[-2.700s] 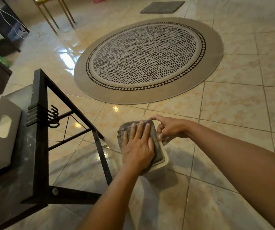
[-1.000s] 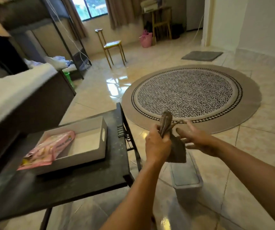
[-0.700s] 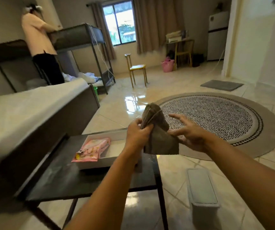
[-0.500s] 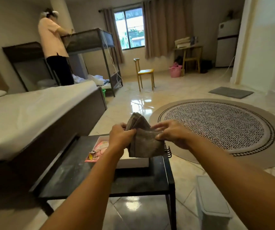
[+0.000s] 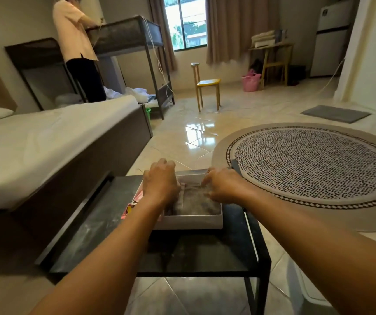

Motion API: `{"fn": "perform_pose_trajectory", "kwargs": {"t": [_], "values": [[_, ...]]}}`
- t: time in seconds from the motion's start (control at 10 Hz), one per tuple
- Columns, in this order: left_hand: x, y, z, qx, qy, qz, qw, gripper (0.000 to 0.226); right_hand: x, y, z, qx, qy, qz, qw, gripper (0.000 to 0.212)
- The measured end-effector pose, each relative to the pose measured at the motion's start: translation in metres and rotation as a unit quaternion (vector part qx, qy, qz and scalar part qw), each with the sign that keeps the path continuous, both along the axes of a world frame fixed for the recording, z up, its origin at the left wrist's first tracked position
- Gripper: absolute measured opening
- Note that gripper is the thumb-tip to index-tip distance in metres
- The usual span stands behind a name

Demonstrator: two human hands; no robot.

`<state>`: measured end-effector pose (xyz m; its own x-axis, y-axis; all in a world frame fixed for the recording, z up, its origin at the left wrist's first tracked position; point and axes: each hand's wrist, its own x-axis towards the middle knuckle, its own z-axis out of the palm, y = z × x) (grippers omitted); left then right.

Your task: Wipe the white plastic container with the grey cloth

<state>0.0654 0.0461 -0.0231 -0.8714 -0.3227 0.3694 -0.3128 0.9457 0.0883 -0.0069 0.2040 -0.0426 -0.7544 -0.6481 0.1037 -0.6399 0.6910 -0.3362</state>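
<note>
Black table (image 5: 205, 253): left hand (image 5: 159, 184), right hand (image 5: 222, 186) palm-down, fingers curled pressing grey cloth (image 5: 196, 201) in tray (image 5: 191, 221)

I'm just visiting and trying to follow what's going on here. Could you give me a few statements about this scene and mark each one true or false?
1. The grey cloth lies inside the white tray on the black table. True.
2. Both the left hand and the right hand are at the tray. True.
3. The yellow chair stands on the round rug. False: it stands on bare tiles, beyond the rug.
4. The white container sits on the table. False: it is on the floor, right of the table.
5. Another person stands by the bunk bed. True.
</note>
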Motion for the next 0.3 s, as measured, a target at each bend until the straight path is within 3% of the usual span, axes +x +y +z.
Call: {"fn": "perform_pose_trajectory", "kwargs": {"t": [0.1, 0.2, 0.3], "values": [[0.0, 0.006, -0.006, -0.045, -0.171, -0.082, 0.981, 0.019, 0.005, -0.004, -0.003, 0.163, -0.001, 0.072, 0.984, 0.026], [0.003, 0.016, -0.013, -0.078, -0.278, -0.113, 0.951, 0.021, 0.008, -0.006, -0.007, 0.201, -0.011, 0.088, 0.976, 0.027], [0.006, 0.016, -0.004, -0.032, -0.205, -0.099, 0.973, 0.023, 0.009, 0.009, 0.012, 0.067, -0.062, 0.061, 0.994, 0.036]]}}
